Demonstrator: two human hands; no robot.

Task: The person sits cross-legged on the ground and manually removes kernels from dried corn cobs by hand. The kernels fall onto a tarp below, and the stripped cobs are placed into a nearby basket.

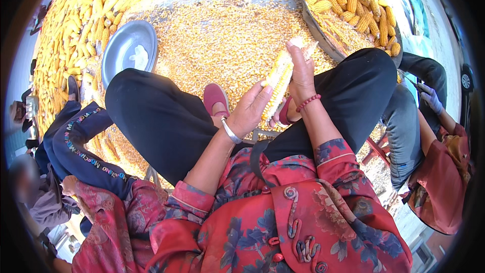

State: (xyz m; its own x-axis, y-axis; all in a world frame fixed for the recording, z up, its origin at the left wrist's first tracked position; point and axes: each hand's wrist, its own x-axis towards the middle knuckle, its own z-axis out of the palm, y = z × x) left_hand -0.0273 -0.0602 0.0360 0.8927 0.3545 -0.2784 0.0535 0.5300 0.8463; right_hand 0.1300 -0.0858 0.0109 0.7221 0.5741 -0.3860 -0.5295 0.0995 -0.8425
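Note:
Between my knees I hold a partly shelled corn cob, tilted with its upper end to the right. A pale bare strip runs along it, beside rows of yellow kernels. My right hand grips the upper part, thumb at the top end. My left hand closes around the lower part, thumb against the kernels. Under the cob spreads a thick layer of loose corn kernels on the ground.
A metal basin with a whitish piece inside stands by my left knee. Beyond my right knee sits a large tub of cobs and kernels. Unshelled cobs pile up at far left. People sit close on both sides; one gloved hand shows at right.

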